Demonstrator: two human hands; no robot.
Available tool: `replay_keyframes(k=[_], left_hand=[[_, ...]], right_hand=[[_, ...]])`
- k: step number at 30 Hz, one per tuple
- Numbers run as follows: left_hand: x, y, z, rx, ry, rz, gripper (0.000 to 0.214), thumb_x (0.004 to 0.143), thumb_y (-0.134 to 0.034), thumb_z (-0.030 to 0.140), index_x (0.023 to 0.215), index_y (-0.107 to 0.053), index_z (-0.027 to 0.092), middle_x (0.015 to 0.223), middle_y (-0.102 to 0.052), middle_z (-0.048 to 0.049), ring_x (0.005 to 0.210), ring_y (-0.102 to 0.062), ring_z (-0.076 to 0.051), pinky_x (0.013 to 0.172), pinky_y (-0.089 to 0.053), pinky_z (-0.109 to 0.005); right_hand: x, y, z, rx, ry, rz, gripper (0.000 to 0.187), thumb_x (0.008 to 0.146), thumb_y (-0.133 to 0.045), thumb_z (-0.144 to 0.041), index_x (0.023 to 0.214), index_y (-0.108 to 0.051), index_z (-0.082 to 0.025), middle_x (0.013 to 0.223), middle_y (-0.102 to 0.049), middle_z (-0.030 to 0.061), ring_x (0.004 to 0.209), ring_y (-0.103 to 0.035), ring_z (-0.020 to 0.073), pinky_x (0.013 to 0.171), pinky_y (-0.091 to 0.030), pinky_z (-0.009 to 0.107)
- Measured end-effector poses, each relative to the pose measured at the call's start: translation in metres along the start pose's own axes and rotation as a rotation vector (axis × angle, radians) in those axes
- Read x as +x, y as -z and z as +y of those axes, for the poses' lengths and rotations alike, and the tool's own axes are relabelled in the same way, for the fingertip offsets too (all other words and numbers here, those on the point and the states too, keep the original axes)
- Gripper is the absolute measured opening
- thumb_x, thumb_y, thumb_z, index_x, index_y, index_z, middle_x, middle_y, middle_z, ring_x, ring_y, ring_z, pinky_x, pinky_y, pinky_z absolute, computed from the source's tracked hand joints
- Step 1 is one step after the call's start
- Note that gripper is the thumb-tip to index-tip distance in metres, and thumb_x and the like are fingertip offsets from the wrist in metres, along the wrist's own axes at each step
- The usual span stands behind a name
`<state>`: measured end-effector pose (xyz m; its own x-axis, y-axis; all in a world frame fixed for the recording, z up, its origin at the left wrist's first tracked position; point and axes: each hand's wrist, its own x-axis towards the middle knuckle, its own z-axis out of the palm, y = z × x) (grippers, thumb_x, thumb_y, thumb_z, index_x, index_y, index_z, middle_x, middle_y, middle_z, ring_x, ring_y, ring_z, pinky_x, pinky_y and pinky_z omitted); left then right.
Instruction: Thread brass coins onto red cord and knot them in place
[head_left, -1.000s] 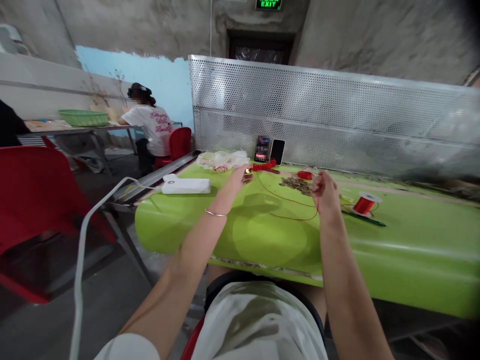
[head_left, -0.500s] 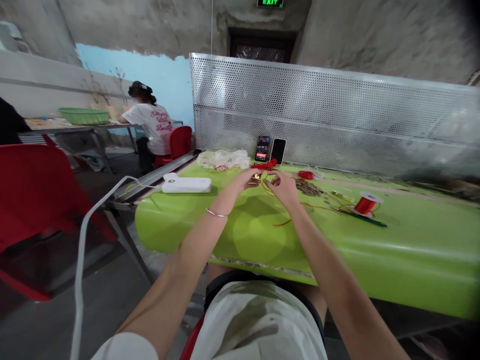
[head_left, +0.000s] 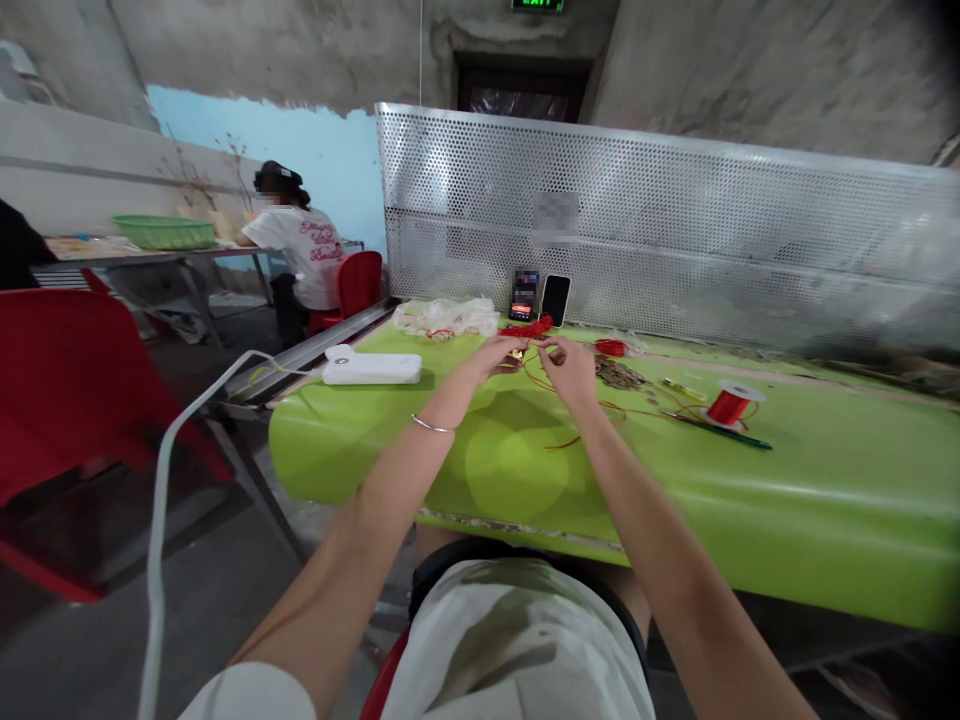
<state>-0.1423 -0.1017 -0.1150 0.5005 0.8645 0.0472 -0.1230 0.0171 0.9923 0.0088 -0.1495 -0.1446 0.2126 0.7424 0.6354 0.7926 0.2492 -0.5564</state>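
Head view: red cord [head_left: 534,379] left of the coin pile [head_left: 621,375].
Left hand [head_left: 498,356] pinches a gold piece [head_left: 517,354]; right hand [head_left: 567,368] pinches the cord.

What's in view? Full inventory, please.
table: 1, lime, centre
perforated screen: 1, silver, behind table
phones: 2, dark, before screen
spool: 1, red-white, table right
stick: 1, green, beside spool
disc pile: 1, brownish, back centre
red bundles: 2, red, table back
cord: count unclear, red, mid-table
plastic bag: 1, whitish, back left
device: 1, white, table left
cable: 1, white, left
basket: 1, green, left background
chairs: 2+, red, left
co-worker: 1, white top, left
exit sign: 1, green, top
left hand: 1, bare, at gold-coloured piece
right hand: 1, bare, pinching cord
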Motion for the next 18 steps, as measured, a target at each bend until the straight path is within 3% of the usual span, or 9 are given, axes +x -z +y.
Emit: replay_keyframes(k=[4,8,10,15,18], left_hand=[[0.000,0.001,0.001,0.007,-0.062,0.125,0.011,0.078,-0.059,0.013,0.068,-0.057,0.015,0.064,-0.056,0.0001,0.057,-0.052,-0.007,0.061,-0.046,-0.022],[0.000,0.001,0.001,0.044,-0.047,0.103,0.015,0.079,-0.059,0.014,0.064,-0.054,0.016,0.062,-0.054,0.0000,0.057,-0.052,-0.008,0.062,-0.047,-0.023],[0.000,0.000,0.000,0.048,-0.049,0.110,0.016,0.079,-0.059,0.014,0.064,-0.054,0.016,0.063,-0.054,-0.0003,0.058,-0.053,-0.009,0.063,-0.047,-0.024],[0.004,0.003,-0.002,0.026,-0.058,0.147,0.011,0.079,-0.059,0.016,0.068,-0.056,0.017,0.068,-0.056,-0.0011,0.058,-0.053,-0.009,0.066,-0.048,-0.027],[0.008,0.006,-0.003,-0.012,-0.075,0.231,0.010,0.080,-0.058,0.017,0.070,-0.054,0.018,0.067,-0.054,0.0002,0.056,-0.051,-0.008,0.065,-0.047,-0.026]], right_hand=[[-0.001,0.001,-0.002,-0.111,-0.032,-0.017,0.009,0.078,-0.058,-0.027,0.082,-0.064,-0.021,0.066,-0.065,0.0017,0.063,-0.060,0.0175,0.063,-0.042,0.029],[-0.005,0.002,-0.003,-0.272,-0.046,-0.239,0.005,0.072,-0.063,-0.023,0.077,-0.063,-0.022,0.067,-0.066,0.0021,0.063,-0.058,0.0179,0.059,-0.038,0.028],[-0.007,0.003,-0.003,-0.293,-0.049,-0.287,0.005,0.072,-0.063,-0.024,0.077,-0.063,-0.022,0.069,-0.066,0.0027,0.064,-0.058,0.0184,0.058,-0.037,0.028],[-0.009,0.011,0.004,-0.268,-0.111,-0.189,0.006,0.073,-0.061,-0.027,0.076,-0.063,-0.021,0.065,-0.065,0.0025,0.065,-0.060,0.0198,0.063,-0.042,0.029],[-0.006,0.023,0.012,-0.270,-0.143,-0.124,0.007,0.074,-0.061,-0.027,0.075,-0.063,-0.021,0.066,-0.065,0.0031,0.067,-0.061,0.0205,0.065,-0.044,0.030]])
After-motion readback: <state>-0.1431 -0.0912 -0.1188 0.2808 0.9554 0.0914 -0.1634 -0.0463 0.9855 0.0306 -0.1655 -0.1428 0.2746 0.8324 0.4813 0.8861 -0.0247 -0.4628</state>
